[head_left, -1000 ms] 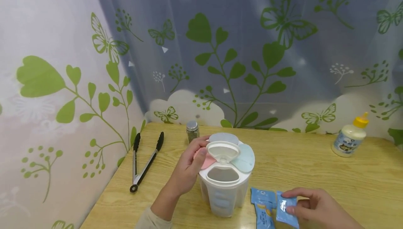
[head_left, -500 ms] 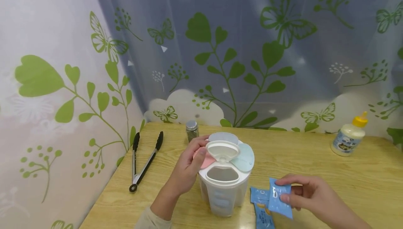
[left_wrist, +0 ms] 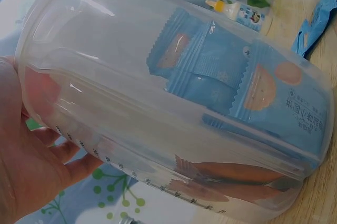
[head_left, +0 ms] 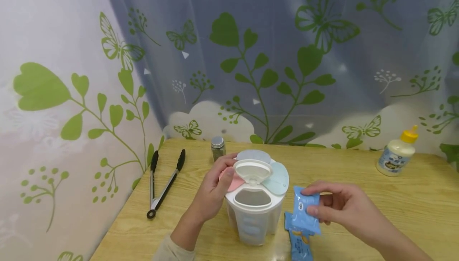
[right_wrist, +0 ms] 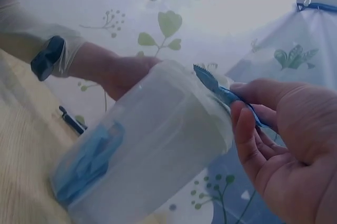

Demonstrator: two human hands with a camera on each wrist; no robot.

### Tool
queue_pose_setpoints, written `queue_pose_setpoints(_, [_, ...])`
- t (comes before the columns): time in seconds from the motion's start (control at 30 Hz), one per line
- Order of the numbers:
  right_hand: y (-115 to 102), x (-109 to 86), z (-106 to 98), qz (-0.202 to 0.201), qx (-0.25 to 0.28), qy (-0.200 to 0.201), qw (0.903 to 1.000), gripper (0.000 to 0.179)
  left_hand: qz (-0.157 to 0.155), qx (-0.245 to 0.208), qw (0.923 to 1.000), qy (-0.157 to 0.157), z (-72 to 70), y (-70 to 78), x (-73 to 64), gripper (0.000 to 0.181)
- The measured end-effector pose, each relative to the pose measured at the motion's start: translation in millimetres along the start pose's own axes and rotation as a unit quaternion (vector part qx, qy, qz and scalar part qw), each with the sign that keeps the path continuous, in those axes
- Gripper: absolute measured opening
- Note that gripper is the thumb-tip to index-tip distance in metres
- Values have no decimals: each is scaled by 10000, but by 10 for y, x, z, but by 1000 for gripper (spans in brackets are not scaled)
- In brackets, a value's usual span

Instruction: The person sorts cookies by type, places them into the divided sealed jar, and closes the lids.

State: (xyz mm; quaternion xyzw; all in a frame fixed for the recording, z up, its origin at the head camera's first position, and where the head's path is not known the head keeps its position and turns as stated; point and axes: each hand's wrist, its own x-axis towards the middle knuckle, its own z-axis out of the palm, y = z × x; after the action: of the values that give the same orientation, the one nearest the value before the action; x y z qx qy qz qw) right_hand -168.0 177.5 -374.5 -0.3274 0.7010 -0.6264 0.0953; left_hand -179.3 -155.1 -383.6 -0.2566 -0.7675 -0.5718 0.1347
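Note:
A clear storage canister (head_left: 252, 231) with a white top and coloured flap lids stands on the table. Its front flap (head_left: 253, 172) is raised, leaving that compartment uncovered. My left hand (head_left: 211, 191) grips the canister's upper left side, thumb over the pink lid (head_left: 234, 183). Between thumb and fingers, my right hand (head_left: 349, 207) pinches a blue snack packet (head_left: 305, 213), held right of the canister. More blue packets (head_left: 300, 249) lie below it on the table. Through the clear wall, the left wrist view shows several blue packets (left_wrist: 216, 60) in one compartment and brown-wrapped ones (left_wrist: 231, 174) in the neighbouring one.
Tongs (head_left: 161, 191) with black tips lie spread at the left. Behind the canister stands a small metal-capped jar (head_left: 218, 149) with dark contents. A yellow-capped squeeze bottle (head_left: 396, 155) is at the back right, near the patterned curtain (head_left: 272, 53).
My right hand has lifted the blue packet and carried it up and left toward the canister. The left hand keeps its grip in the same place.

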Motion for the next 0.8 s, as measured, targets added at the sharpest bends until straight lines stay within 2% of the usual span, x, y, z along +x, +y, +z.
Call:
queue_pose_setpoints(0.07, [-50,40,34,-149,60,91,9998,37,8,3,10000,-19,3,-6,-4,22])
queue_pose_setpoints(0.17, [-152,104,88,-165,48,326,9993,35,-33,19,10000,-23,7,-10,-8,21])
queue_pose_setpoints(0.27, [-272,194,155,-2,-97,502,9987,32,-20,37,10000,-5,6,-15,-5,21])
queue_pose_setpoints(0.43, [-424,379,297,-24,-245,521,9983,29,58,-19,10000,-28,-1,-26,1,22])
queue_pose_setpoints(0.53, [-470,467,378,-107,-130,501,9986,27,85,-38,10000,-37,-4,-26,-3,22])
queue_pose_setpoints(0.67, [-509,558,475,-457,-17,507,9977,26,128,-39,9999,-21,-9,-9,-4,22])
queue_pose_setpoints(0.8, [-522,609,572,-942,-278,668,9929,26,45,-45,10000,-21,-8,-1,-8,21])
